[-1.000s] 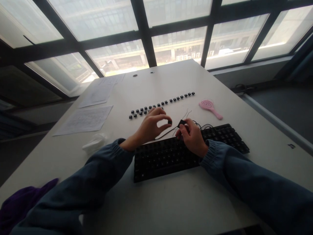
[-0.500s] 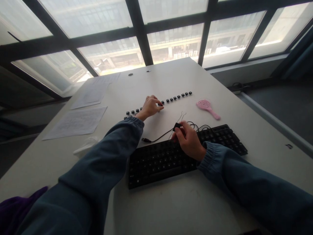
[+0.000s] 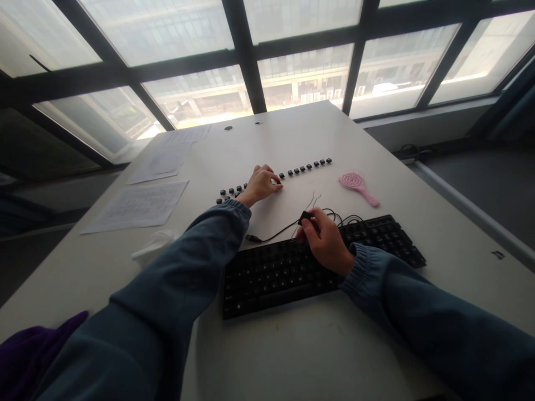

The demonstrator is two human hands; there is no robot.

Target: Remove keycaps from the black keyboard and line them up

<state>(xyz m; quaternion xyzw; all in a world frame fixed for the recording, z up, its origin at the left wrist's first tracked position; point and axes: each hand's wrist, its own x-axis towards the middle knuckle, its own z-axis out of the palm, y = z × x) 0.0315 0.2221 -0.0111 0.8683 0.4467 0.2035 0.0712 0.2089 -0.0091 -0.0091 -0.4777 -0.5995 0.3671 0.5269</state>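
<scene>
My left hand (image 3: 262,185) reaches over the rows of small black keycaps (image 3: 296,171) on the table. Its thumb and fingers are pinched together around a dark keycap, mostly hidden by the fingers. Above the keyboard (image 3: 271,281), my right hand (image 3: 324,239) is closed on a wire keycap puller (image 3: 311,201), whose two thin prongs point away from me. A small black block (image 3: 305,217) shows between the right thumb and forefinger; I cannot tell whether it is a keycap or the puller's handle.
Behind the keyboard runs its black cable with a USB plug (image 3: 253,238). A pink hairbrush (image 3: 355,184) lies to the right. Printed papers (image 3: 136,207) and a crumpled white tissue (image 3: 154,245) are on the left. Purple cloth (image 3: 45,348) sits at the lower left; windows stand beyond the table.
The whole view has shifted slightly, so everything appears a little further right. Both hands keep nearly the same places and grips, the left still pinching near the keycap row.
</scene>
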